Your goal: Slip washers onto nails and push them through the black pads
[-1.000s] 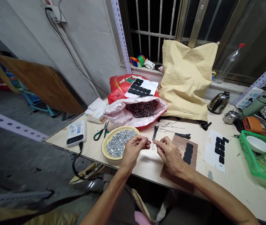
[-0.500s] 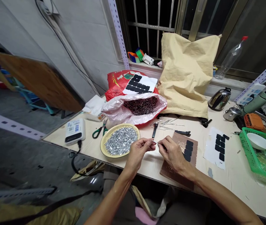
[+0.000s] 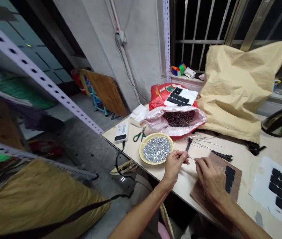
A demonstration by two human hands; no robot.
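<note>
My left hand (image 3: pixel 175 163) and my right hand (image 3: pixel 209 176) meet over the table edge. Both pinch the ends of a thin metal pin (image 3: pixel 192 158) held between them. Just left of my left hand stands a yellow dish (image 3: pixel 143 148) filled with small shiny washers (image 3: pixel 156 149). Under my right hand lies a brown board (image 3: pixel 235 186) carrying black pads (image 3: pixel 229 179). Behind the dish, an open plastic bag (image 3: pixel 155 119) holds a heap of dark nails (image 3: pixel 179 118).
Green scissors (image 3: pixel 139 134) and a power bank (image 3: pixel 121 131) with a cable lie left of the dish. A tan sack (image 3: pixel 240 86) leans at the window, a kettle (image 3: pixel 280 121) to its right. White sheets of black pads (image 3: pixel 272 186) lie on the right. Perforated shelf rails (image 3: pixel 43 86) cross the left.
The view has swung left, so the table sits further right in the picture. My hands stay together, pinching the pin, with the right hand slightly lower and further from the left.
</note>
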